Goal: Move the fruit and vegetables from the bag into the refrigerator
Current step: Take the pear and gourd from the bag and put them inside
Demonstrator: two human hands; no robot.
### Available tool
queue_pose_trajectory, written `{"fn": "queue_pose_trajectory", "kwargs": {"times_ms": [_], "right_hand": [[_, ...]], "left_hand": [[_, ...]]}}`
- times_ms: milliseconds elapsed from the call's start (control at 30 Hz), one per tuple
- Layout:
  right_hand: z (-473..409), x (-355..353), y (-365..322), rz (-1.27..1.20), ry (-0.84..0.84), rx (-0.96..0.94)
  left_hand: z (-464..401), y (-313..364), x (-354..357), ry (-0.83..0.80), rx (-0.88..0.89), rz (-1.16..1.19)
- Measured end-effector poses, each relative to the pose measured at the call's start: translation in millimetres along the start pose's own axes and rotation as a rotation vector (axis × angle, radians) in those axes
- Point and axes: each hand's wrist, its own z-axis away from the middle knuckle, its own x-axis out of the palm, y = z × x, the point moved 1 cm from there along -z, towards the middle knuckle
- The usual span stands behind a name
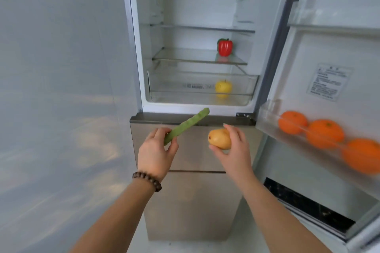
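The left hand (156,151) pinches the lower end of a long green vegetable (186,125) between curled fingers and thumb, its tip angled up toward the open refrigerator (197,107). The right hand (233,146) curls around a yellow-orange pear (219,138), both held in front of the closed lower drawers.

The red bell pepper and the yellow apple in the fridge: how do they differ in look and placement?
The red bell pepper stands on the open glass shelf; the yellow apple sits lower, inside the clear crisper drawer. The pepper is lobed and taller with a green stem; the apple is round. Both sit upright toward the right side.
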Motion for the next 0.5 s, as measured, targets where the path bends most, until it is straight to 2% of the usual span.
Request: {"fn": "queue_pose_trajectory", "kwargs": {"times_ms": [200, 500], "right_hand": [[-88.4, -16.0, -16.6, -0.062, 0.039, -0.119], [-174.3, -12.9, -23.9, -0.127, 0.083, -0.201]], "left_hand": [[-68.9, 25.6, 1.1, 0.147, 0.045, -0.022], [-139.0, 20.5, 16.3, 0.229, 0.020, -0.037]]}}
